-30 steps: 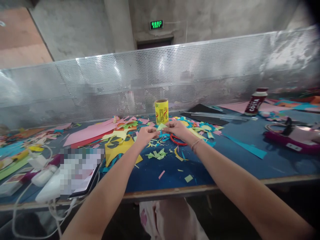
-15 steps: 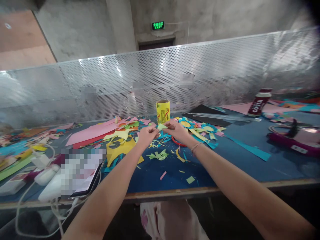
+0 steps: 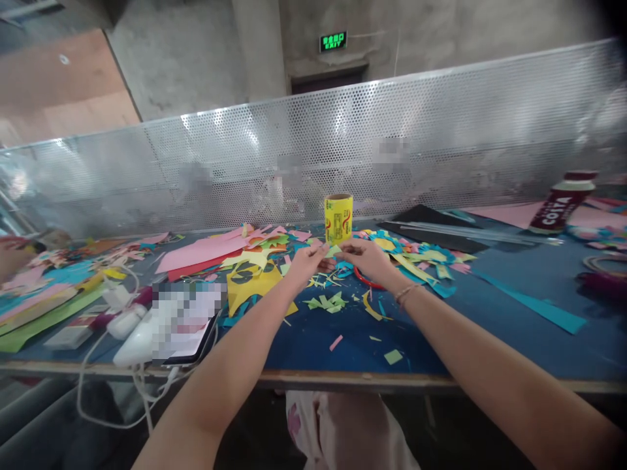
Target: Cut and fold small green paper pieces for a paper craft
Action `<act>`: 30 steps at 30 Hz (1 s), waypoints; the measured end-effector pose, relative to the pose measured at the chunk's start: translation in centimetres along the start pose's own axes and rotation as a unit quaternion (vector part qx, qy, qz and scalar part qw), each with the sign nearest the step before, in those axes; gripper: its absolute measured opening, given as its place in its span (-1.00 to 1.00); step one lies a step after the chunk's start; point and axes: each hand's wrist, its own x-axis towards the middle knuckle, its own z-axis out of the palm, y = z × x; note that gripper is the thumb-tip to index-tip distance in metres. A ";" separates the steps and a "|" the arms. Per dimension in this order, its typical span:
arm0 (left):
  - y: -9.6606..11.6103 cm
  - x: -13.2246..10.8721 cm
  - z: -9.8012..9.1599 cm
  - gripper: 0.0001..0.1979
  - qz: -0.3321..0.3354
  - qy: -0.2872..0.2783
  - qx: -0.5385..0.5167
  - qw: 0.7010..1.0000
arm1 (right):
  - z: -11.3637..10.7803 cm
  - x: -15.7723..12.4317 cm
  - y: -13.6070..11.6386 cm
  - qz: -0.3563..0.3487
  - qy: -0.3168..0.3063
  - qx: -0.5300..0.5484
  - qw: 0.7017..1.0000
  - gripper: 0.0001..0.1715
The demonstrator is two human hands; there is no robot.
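Over the middle of the table, a small light-green piece of paper [image 3: 334, 251] is pinched between my two hands. My left hand [image 3: 310, 262] has its fingers closed on the left side of the paper. From the other side, my right hand [image 3: 366, 258] closes thumb and fingers on the same piece. Just behind stands a yellow printed roll [image 3: 338, 220], upright. Below my hands lie green paper scraps [image 3: 327, 302] and a yellow cut-out sheet [image 3: 251, 287]. A red ring-like edge [image 3: 368, 281] shows partly beneath my right hand.
At left are a phone [image 3: 198, 339], a white charging device [image 3: 140, 334] with cables, and a pink sheet [image 3: 203, 253]. Rods [image 3: 455, 232], a blue paper strip [image 3: 533, 303] and a dark-red bottle [image 3: 563, 203] lie right. A perforated metal screen [image 3: 294, 150] backs the table.
The view has turned left, so things appear farther right. Another person's hand now shows at the far left edge. Both my hands still hold the green paper.
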 end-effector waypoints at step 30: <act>0.9 -0.5 0.2 -0.90 -0.055 -0.007 -0.104 0.993 | 0.0 -0.3 -1.3 -0.053 0.012 -0.042 0.998 -0.88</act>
